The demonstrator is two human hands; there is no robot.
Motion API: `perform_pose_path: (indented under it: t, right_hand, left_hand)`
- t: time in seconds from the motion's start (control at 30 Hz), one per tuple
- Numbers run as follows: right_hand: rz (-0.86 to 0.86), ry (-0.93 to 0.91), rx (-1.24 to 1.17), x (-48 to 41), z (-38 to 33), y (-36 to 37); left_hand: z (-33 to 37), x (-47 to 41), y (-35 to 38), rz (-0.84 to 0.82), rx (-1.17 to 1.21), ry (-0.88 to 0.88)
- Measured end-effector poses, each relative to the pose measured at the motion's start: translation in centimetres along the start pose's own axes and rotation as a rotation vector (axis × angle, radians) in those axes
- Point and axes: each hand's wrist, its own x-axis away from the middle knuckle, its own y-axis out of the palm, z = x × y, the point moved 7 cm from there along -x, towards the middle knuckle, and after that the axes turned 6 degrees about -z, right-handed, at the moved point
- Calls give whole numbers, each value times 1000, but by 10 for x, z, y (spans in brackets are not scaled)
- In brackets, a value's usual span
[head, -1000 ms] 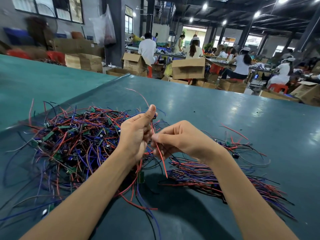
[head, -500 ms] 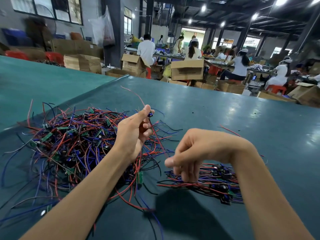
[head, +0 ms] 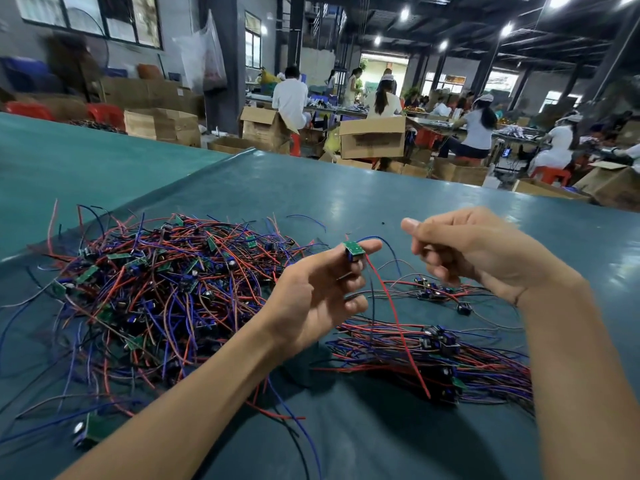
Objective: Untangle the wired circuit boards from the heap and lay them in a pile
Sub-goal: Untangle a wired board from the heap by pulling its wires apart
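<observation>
The heap (head: 156, 289) of tangled wired circuit boards sprawls across the left side of the teal tabletop (head: 346, 188), a knot of red, blue and dark wires with small green boards showing through. One loose board (head: 91, 427) lies apart from it at the near left, close to my forearm.

My left hand (head: 318, 299) is raised over the right edge of the heap, palm turned toward me. I pinch a small green circuit board (head: 353, 251) between thumb and forefinger, and my other fingers are curled in below it. A red wire (head: 398, 327) hangs from this board and slants down to the right across the wires lying below; a thin blue wire (head: 389, 245) arcs off it toward my right hand.

My right hand (head: 478, 251) is held up just beside the left one, apart from it, thumb pointing left and fingers curled under. I cannot tell whether it is pinching a wire or holding nothing.

Below and between my hands, reaching under my right forearm, lies the pile (head: 433, 355): boards with their wires running roughly side by side. A few more wired boards (head: 433, 292) sit just behind it on the tabletop.
</observation>
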Motion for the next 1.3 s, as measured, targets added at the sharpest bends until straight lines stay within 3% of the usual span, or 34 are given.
perform_pose_path:
  t: [0.13,0.5,0.63,0.93,1.3]
  right_hand:
    - [-83,5,39,-3,-2,13]
    - [-233,-56,51,-13,-4,40]
    - [-234,-70,82,-16,-3,42]
    - [-241,-52,71,-21,1,50]
    - [-161,23,-97,-21,5,50]
  left_hand:
    - [-1,1,0,-12,18,-10]
    - [7,7,-4,155,-94,102]
    - [8,6,-10,244,-138,128]
    - [5,6,-12,260,-197,109]
    - [10,6,-19,314,-177,196]
